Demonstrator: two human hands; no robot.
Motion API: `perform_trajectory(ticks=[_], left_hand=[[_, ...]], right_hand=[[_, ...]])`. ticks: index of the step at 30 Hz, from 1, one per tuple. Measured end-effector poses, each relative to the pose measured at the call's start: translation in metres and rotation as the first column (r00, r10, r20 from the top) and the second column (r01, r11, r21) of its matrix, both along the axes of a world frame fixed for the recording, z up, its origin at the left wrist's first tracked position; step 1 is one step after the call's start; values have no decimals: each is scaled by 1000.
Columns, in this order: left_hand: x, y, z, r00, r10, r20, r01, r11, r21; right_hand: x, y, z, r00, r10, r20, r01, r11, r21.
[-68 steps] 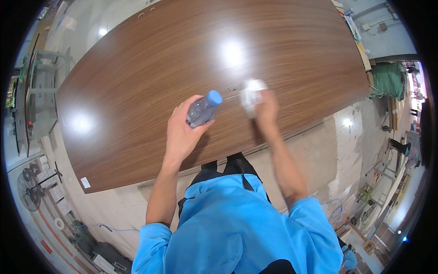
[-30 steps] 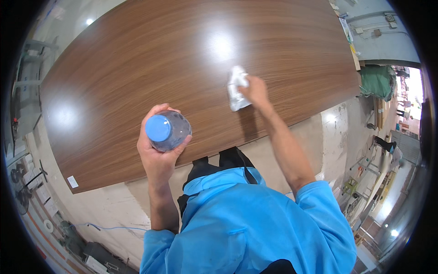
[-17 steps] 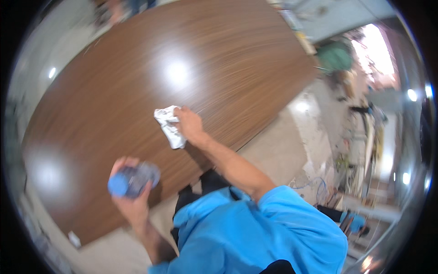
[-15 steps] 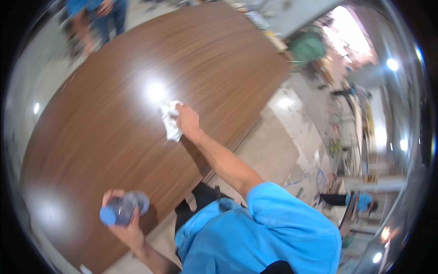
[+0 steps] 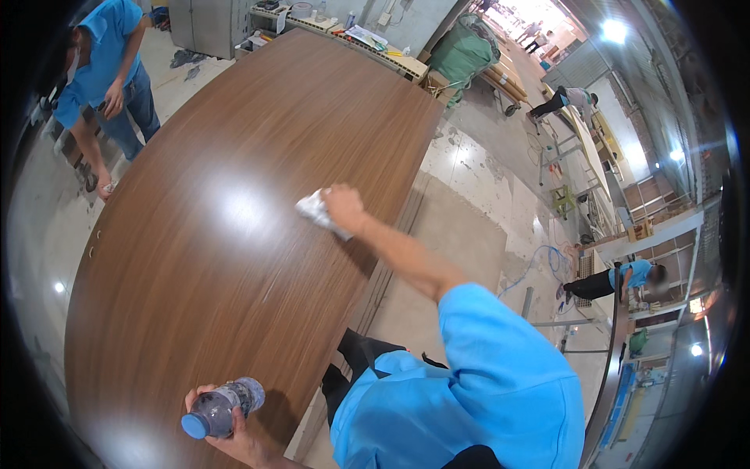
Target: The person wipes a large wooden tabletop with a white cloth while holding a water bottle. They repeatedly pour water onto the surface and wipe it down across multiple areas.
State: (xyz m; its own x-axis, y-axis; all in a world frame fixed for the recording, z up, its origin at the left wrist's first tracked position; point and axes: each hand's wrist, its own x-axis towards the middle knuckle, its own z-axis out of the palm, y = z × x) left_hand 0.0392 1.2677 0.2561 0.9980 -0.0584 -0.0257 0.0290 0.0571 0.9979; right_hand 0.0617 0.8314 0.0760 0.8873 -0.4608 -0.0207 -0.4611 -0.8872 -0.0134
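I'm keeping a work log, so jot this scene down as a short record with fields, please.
Surface: broad, glossy brown wood-grain panel
Left hand: holding a blue-capped clear plastic bottle, tilted
Right hand: holding a crumpled white cloth on the panel
Nearby: blue-shirted co-worker, upper left, beside the panel
Far end: bulky green bundle beyond the panel's far right corner

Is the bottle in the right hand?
No, the bottle is in the left hand, while the right hand holds a white cloth.
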Motion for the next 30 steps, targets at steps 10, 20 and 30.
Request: perform_trajectory(ticks=[10,20,30], left_hand=[[-12,-10,-16,985,153,80,-151,988,-24],[-75,-102,-1,778,625,68,-628,778,24],[-173,-203,7,372,916,148,-928,364,79]], right_hand=[[37,126,-33,726,646,235,-687,691,226],[98,-3,16,309,949,70,-931,286,228],[140,3,27,-126,971,-203,-882,-16,471]])
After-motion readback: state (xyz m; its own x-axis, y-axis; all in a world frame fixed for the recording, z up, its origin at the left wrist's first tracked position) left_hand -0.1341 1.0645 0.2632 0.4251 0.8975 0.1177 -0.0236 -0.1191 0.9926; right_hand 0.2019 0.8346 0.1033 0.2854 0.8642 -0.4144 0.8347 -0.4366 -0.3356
